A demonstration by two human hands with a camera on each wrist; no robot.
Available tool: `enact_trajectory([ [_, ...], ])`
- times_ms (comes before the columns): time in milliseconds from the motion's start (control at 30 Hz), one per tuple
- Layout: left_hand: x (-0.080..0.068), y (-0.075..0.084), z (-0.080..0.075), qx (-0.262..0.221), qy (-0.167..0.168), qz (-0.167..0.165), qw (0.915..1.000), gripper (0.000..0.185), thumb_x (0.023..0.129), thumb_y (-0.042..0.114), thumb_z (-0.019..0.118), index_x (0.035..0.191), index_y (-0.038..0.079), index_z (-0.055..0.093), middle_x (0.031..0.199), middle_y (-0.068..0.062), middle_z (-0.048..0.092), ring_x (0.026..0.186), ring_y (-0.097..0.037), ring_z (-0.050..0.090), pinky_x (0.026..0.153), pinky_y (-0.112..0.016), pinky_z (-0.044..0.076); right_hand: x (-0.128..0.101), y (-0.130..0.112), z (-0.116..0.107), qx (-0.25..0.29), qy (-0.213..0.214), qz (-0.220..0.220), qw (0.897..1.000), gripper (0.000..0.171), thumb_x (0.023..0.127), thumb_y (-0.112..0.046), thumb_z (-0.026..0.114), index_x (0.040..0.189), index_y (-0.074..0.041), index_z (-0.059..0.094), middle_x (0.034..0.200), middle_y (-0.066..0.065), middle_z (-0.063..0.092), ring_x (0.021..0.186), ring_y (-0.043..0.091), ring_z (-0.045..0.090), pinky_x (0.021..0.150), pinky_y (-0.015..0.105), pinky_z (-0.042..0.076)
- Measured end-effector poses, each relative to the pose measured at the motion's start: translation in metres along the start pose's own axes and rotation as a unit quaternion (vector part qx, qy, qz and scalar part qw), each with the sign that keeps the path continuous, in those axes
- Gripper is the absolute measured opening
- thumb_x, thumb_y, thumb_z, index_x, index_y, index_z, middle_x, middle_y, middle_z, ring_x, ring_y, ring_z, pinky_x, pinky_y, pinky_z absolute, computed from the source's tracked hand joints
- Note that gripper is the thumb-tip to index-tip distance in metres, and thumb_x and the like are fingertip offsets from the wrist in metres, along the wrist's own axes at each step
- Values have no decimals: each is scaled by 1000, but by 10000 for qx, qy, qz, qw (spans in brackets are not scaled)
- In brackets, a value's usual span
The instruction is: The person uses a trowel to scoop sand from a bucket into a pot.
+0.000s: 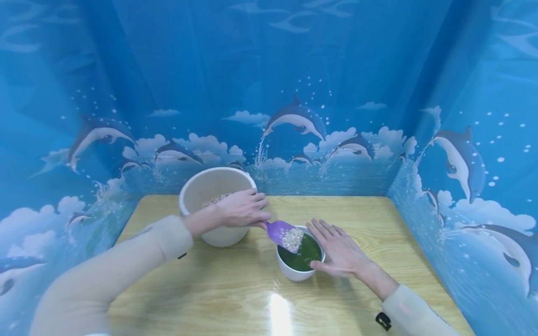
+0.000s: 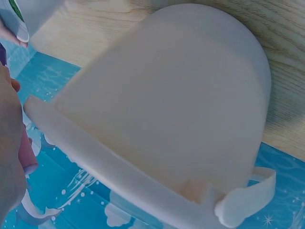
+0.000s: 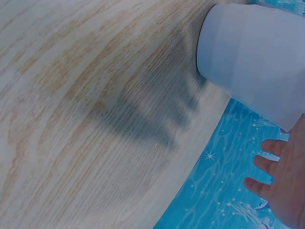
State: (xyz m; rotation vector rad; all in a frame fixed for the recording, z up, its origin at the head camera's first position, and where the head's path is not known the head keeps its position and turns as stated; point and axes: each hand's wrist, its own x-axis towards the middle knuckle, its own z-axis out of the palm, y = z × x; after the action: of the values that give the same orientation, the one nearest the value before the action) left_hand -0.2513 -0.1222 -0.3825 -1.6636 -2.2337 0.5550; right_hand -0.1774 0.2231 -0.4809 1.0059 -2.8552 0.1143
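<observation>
In the head view my left hand [image 1: 244, 208] grips the handle of a purple scoop [image 1: 276, 230], its fingers wrapped round it. Pale grains [image 1: 293, 239] fill the scoop's blade, which is over the left rim of a small white pot [image 1: 296, 274]. The pot's inside is dark green [image 1: 304, 254], with a few pale specks on it. Fingers spread, my right hand [image 1: 340, 249] lies along the pot's right rim; the right wrist view shows the hand [image 3: 288, 181] beside the pot's wall [image 3: 252, 57]. The left wrist view catches the handle's pink end [image 2: 27, 160] below the left hand [image 2: 9, 143].
A large white bucket [image 1: 224, 235] stands to the left of the pot, with more grains [image 1: 215, 200] inside, partly hidden by my left arm. A strap-like handle [image 2: 259, 191] sticks out from its side. Blue dolphin-printed sheets [image 1: 269, 93] surround the wooden table [image 1: 227, 298].
</observation>
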Motion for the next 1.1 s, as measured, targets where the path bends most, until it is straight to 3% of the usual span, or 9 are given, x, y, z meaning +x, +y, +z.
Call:
enact_trajectory([
  [533,10,3,2,80,-211,-34,9997,44,110,58,36,111,27,66,105,3,67,103,-17,60,93,-34,52,-1,3,6,-91,181,-73,9998,105,90,-74,60,165,-7,30,169,21,37,151,45,45,116,65,43],
  [1100,23,7,-2,353,-530,-22,9980,50,109,63,32,120,29,67,113,2,69,106,-16,60,95,-33,50,0,1,4,1,99,-10,10000,105,90,-74,61,166,-9,29,170,19,35,152,44,44,117,65,42],
])
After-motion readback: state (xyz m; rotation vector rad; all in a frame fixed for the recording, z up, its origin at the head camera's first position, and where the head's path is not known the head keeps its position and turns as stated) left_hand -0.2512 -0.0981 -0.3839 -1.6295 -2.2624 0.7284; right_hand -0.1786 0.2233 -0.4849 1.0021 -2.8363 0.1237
